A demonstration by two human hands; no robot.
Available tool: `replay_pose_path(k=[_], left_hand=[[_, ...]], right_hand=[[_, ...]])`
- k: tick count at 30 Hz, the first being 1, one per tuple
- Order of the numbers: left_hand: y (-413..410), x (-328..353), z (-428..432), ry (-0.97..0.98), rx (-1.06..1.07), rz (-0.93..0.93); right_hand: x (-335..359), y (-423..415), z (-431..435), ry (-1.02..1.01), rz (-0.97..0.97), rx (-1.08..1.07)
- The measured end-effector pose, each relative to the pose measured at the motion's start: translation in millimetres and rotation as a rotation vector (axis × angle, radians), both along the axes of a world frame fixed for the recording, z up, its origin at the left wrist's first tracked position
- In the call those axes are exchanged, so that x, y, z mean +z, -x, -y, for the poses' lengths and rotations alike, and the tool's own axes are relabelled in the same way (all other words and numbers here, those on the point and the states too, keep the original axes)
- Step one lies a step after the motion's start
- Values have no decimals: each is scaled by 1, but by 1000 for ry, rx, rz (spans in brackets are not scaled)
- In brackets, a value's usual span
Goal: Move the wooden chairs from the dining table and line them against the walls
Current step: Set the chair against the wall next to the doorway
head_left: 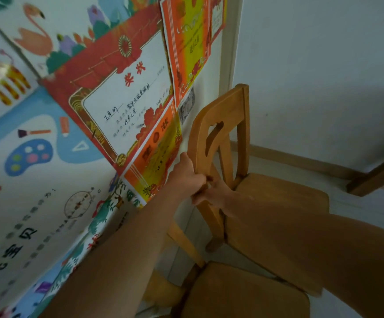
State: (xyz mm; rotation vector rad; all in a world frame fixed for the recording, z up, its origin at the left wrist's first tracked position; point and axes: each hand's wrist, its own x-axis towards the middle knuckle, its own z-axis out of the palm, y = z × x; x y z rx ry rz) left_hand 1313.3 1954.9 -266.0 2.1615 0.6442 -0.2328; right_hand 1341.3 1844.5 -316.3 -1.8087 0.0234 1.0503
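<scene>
A wooden chair (pixel 278 191) stands with its back against the poster-covered wall (pixel 200 92), close to the room's corner. My left hand (pixel 187 176) grips the near upright of the chair's backrest (pixel 223 118). My right hand (pixel 216 193) holds the same upright just below, its forearm crossing the seat. A second wooden chair (pixel 243 292) sits nearer to me along the same wall; only its seat and part of its back show under my arms.
Certificates and colourful posters (pixel 122 97) cover the wall on the left. A plain white wall (pixel 323 76) with a wooden skirting board meets it at the corner. A dark wooden furniture leg (pixel 378 175) slants in at the right, over pale floor.
</scene>
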Motion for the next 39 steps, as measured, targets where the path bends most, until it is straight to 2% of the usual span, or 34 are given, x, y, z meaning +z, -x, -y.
replay_pose_path(k=[7, 16, 23, 31, 39], left_hand=[[-20, 3, 0, -81, 20, 26], [-42, 5, -7, -213, 101, 102], [-36, 7, -34, -370, 92, 59], [-24, 11, -34, -335, 78, 64], [-5, 10, -14, -330, 177, 25]], right_hand=[[2, -6, 9, -23, -114, 19], [-3, -13, -15, -75, -28, -70], [-7, -7, -43, -93, -49, -66], [-2, -8, -44, -90, -94, -43], [0, 11, -24, -57, -69, 53]])
